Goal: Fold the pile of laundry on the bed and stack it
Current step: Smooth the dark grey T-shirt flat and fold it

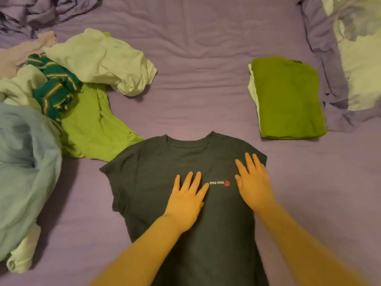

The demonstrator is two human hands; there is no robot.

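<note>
While both palms lie flat on it, a dark grey T-shirt (185, 166) is spread face up in the lower centre of the frame, collar pointing toward the top, hem running off the bottom edge. The left hand (186, 200) rests on the chest area with fingers straight and spread, grasping nothing; its fingertips reach just beside a small white and red logo (219, 183). The right hand (252, 180) lies on the shirt toward its right shoulder, fingers likewise extended and released, slightly blurred. Both short sleeves lie flat at either side. The shirt sits on a purple bedsheet (195, 83), which is wrinkled across the middle. At centre right, well apart from the shirt, a folded olive-green garment (288, 98) tops a small stack, with a pale folded piece (253, 87) showing at its left edge beneath. At left, an unfolded pile holds a lime-green garment (90, 129) whose edge touches the shirt's left shoulder, a pale cream garment (103, 58), a teal striped piece (55, 87) and a light blue garment (24, 157). A rumpled purple cover (321, 58) runs down the upper right.
</note>
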